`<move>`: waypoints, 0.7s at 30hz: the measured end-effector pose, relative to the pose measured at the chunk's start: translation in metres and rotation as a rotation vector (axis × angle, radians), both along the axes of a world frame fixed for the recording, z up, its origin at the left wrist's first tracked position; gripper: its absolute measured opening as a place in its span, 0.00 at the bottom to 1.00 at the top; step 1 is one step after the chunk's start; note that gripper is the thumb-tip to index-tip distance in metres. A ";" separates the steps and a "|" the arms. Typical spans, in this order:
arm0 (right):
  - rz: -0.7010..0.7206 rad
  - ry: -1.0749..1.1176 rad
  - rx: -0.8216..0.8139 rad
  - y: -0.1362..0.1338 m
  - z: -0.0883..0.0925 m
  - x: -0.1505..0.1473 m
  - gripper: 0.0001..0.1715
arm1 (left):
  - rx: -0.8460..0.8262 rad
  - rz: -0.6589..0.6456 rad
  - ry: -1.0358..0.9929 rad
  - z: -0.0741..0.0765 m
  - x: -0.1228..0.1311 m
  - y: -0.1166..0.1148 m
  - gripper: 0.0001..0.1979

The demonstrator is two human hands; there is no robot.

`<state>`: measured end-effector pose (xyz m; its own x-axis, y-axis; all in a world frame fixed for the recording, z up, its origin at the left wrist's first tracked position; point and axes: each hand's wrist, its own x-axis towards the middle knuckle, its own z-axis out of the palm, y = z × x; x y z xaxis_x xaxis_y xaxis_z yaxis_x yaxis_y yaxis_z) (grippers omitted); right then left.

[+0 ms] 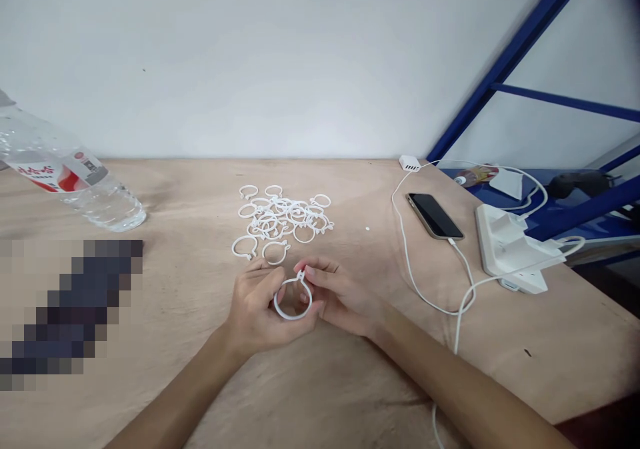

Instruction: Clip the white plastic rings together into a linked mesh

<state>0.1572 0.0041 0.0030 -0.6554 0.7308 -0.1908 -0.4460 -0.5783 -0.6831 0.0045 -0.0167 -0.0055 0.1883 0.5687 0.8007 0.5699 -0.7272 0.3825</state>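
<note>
Between my two hands is a white plastic curtain ring (293, 317), held upright just in front of a loose pile of similar white rings (285, 212). My left hand (255, 306) grips its left side and lower rim with thumb and fingers. At the top of the ring, the thumb and forefinger of my right hand (340, 296) pinch the small clasp. Two rings of the pile lie nearest my fingertips. The clasp's exact state is too small to tell.
A clear water bottle (95, 189) is at the left, above a pixelated dark patch. To the right are a phone (435, 216) on a white cable, a white power strip (515, 246) and a small charger block (410, 163). A blue metal frame (500, 69) stands beyond the table's right edge.
</note>
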 end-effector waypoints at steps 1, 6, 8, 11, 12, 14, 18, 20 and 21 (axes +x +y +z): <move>0.011 0.002 -0.024 0.000 -0.001 -0.001 0.10 | -0.002 0.015 0.003 0.000 0.000 0.000 0.19; 0.043 0.025 -0.095 0.000 -0.003 -0.004 0.13 | -0.035 0.065 0.057 0.000 0.000 0.000 0.15; 0.064 0.041 -0.098 0.000 -0.004 -0.005 0.13 | -0.030 0.084 0.067 0.000 0.001 0.001 0.14; 0.077 0.051 -0.094 0.001 -0.005 -0.006 0.13 | -0.032 0.121 0.086 -0.002 0.002 0.001 0.14; 0.076 0.057 -0.092 0.001 -0.006 -0.006 0.13 | -0.034 0.131 0.093 -0.002 0.003 0.001 0.14; 0.073 0.074 -0.091 0.001 -0.006 -0.007 0.12 | -0.035 0.152 0.106 -0.003 0.003 0.001 0.14; 0.061 0.093 -0.083 0.000 -0.006 -0.008 0.14 | -0.021 0.171 0.117 -0.004 0.005 0.001 0.15; 0.052 0.092 -0.089 -0.001 -0.006 -0.008 0.15 | -0.023 0.161 0.117 -0.004 0.005 0.000 0.14; 0.051 0.095 -0.092 -0.001 -0.005 -0.008 0.15 | -0.028 0.155 0.118 -0.004 0.005 0.000 0.13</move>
